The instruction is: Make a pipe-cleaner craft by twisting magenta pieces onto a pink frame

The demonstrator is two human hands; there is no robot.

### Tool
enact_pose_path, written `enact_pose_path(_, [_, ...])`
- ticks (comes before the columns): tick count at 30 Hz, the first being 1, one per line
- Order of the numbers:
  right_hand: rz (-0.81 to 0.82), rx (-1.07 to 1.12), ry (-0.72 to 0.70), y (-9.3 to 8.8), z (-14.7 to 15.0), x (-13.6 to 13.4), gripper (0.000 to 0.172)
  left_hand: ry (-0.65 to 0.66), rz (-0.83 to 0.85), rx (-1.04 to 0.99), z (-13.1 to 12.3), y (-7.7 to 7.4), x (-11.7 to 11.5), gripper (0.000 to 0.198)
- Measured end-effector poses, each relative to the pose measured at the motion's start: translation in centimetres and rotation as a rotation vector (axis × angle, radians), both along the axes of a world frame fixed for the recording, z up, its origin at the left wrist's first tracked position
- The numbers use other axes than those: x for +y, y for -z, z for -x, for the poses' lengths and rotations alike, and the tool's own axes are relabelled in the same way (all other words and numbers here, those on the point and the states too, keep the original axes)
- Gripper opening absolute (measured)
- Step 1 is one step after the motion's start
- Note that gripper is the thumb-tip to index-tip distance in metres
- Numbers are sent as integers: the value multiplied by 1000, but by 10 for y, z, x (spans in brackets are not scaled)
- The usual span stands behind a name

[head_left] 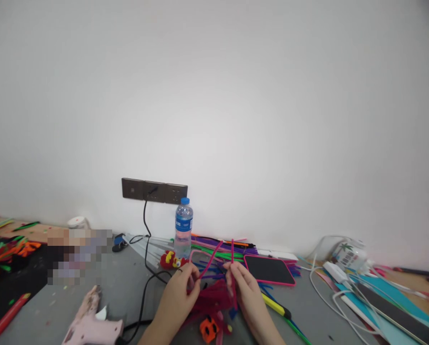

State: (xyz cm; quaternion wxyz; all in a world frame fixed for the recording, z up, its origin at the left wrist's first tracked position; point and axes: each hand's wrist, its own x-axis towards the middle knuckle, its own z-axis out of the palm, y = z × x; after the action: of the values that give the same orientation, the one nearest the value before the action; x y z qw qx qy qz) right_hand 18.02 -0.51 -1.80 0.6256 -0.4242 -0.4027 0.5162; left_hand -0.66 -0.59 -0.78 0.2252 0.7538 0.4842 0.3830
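Observation:
My left hand (180, 290) and my right hand (243, 286) are both pinched on a bent pink pipe cleaner (210, 258) just above the grey table (128, 287). The left hand grips its looped end, the right hand grips an upright stretch of it. Under the hands lies a heap of dark pink pipe cleaners (210, 299) and a small orange piece (209, 329). A red and yellow pipe-cleaner figure (171, 259) lies just beyond the left hand.
A water bottle (183, 226) stands below the wall sockets (154, 190). A pink glue gun (90, 321) lies at front left, its black cable running to the wall. A pink-cased phone (269, 269), colourful pipe cleaners (221, 249), white chargers (338, 273) and foam sheets (383, 302) lie right.

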Motion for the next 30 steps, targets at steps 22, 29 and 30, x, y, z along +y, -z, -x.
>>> enact_pose_path(22, [-28, 347, 88, -16, -25, 0, 44, 205, 18, 132, -1, -7, -5, 9])
enact_pose_path(29, [-28, 325, 100, -14, -25, 1, 43, 251, 77, 190, 0, -4, -8, 12])
enact_pose_path(30, [-26, 330, 97, -13, -25, 1, 43, 259, 76, 194, 1, -3, -8, 14])
